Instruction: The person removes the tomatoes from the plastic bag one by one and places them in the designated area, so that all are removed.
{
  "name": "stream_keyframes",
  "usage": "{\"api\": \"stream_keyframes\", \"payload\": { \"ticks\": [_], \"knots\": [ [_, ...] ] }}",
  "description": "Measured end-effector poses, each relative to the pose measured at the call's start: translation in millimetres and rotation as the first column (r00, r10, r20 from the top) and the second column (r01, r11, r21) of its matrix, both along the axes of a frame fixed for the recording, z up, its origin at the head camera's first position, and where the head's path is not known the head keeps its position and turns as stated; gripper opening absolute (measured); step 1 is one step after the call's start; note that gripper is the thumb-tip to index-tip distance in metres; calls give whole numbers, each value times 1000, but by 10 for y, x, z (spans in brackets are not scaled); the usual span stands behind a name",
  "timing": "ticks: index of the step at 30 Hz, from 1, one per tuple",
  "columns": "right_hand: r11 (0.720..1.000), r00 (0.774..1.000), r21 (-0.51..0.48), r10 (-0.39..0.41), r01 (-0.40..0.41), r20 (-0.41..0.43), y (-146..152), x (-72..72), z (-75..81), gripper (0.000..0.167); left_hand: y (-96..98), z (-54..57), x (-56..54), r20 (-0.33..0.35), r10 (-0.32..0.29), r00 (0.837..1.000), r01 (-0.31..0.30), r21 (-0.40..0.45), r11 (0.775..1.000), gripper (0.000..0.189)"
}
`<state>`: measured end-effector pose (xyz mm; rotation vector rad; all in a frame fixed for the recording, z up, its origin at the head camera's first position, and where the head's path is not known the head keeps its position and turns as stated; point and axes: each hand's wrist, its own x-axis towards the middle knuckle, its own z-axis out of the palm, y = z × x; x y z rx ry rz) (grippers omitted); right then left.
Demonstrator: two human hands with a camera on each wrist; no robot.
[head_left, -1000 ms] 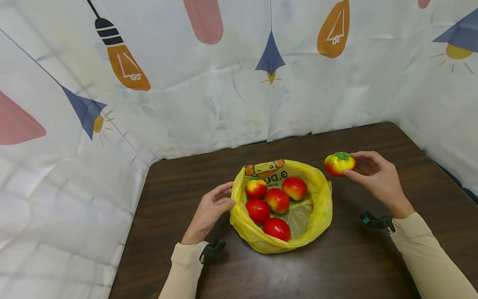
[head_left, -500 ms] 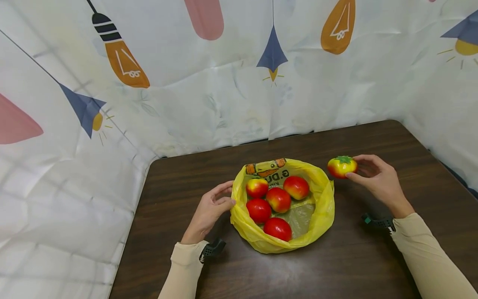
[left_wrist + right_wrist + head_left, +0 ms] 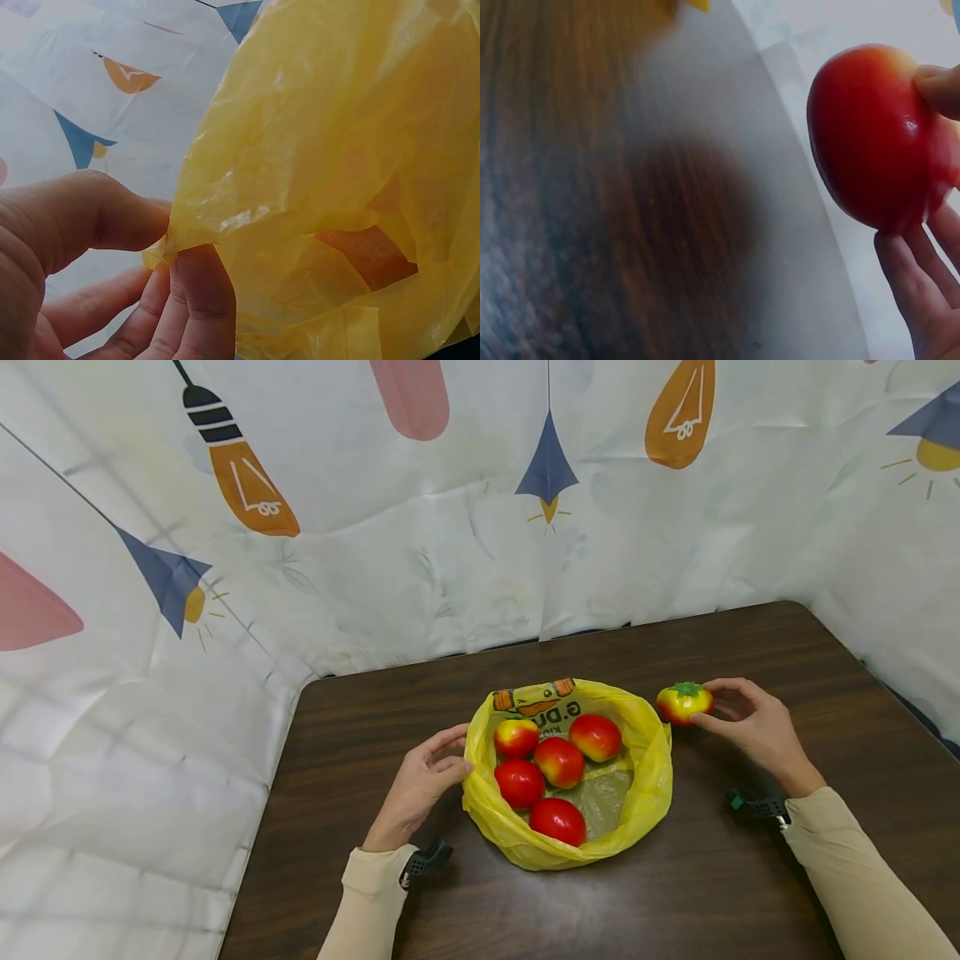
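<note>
A yellow plastic bag (image 3: 647, 810) stands wide open on the table, its rim turned outward. Several glossy red-and-yellow toy fruits (image 3: 559, 762) lie inside. At the bag's left rim my left hand (image 3: 416, 789) pinches the plastic between thumb and fingers; the left wrist view shows the pinched yellow film (image 3: 172, 244) close up. To the right of the bag, my right hand (image 3: 753, 727) grips a toy tomato (image 3: 684, 704), yellow on top with a green leafy crown. Its red underside shows in the right wrist view, with thumb and fingertips around it. Whether it touches the bag's edge I cannot tell.
The dark brown wooden table (image 3: 570, 914) reaches back to a white printed cloth (image 3: 435, 560) hung behind it and along both sides. A black camera mount (image 3: 427, 860) sits on the left wrist, another camera mount (image 3: 757, 806) on the right wrist.
My right hand has come slightly down and nearer with the toy tomato. The left hand keeps its pinch on the bag's rim. The head view has shifted a little.
</note>
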<state>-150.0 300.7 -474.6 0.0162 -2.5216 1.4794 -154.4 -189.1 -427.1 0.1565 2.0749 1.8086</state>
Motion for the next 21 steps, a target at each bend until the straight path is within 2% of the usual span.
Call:
{"api": "stream_keyframes", "payload": {
  "ticks": [9,21],
  "knots": [
    [999,999,44,22,-24,44,28,-2,-42,51,-1,3,-4,-5,3,1000,-3,-4,1000,58],
    [998,996,40,45,-48,79,77,-1,-21,55,-2,13,1,-4,11,1000,-11,-15,1000,57]
  ]
}}
